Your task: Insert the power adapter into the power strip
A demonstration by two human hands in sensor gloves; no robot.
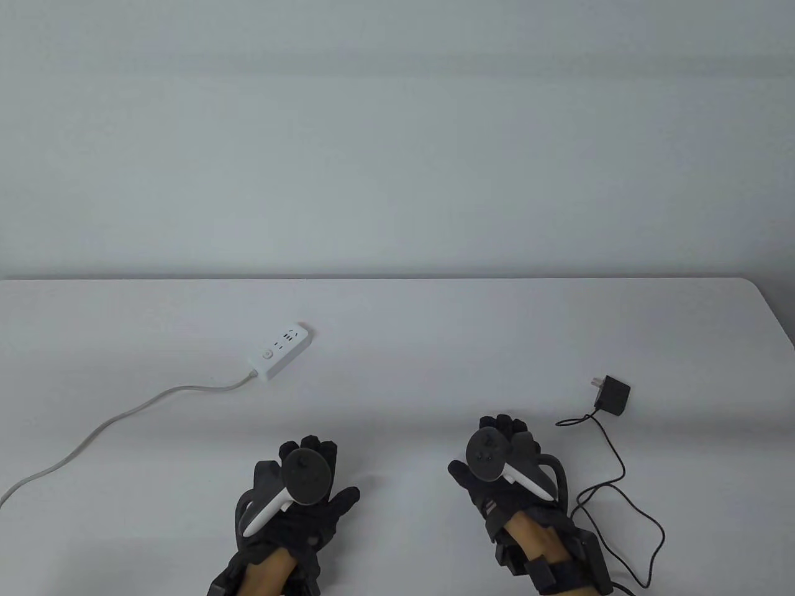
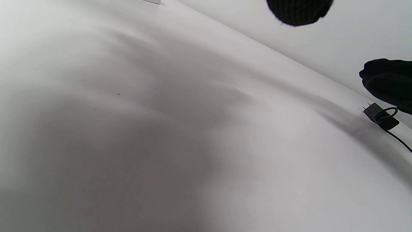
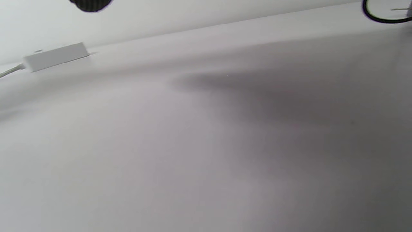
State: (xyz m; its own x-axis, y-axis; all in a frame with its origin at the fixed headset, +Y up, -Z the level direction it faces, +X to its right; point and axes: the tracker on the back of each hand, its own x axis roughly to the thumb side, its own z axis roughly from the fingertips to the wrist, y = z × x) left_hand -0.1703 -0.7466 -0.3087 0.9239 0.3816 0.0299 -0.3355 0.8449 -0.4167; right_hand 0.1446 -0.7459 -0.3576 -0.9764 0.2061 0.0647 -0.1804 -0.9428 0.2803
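Observation:
A white power strip (image 1: pixel 279 351) lies on the table at left centre, its grey cord (image 1: pixel 112 422) running off to the left edge; it also shows in the right wrist view (image 3: pixel 54 57). A black power adapter (image 1: pixel 612 393) lies at the right with its prongs pointing left, and also shows in the left wrist view (image 2: pixel 378 116). My left hand (image 1: pixel 310 462) rests near the front edge, below the strip, holding nothing. My right hand (image 1: pixel 503 437) rests near the front edge, left of and below the adapter, holding nothing.
The adapter's black cable (image 1: pixel 621 490) loops over the table to the right of my right hand and runs off the front edge. The white table (image 1: pixel 435 347) ends at a grey wall behind. The table's right corner (image 1: pixel 770 310) is rounded.

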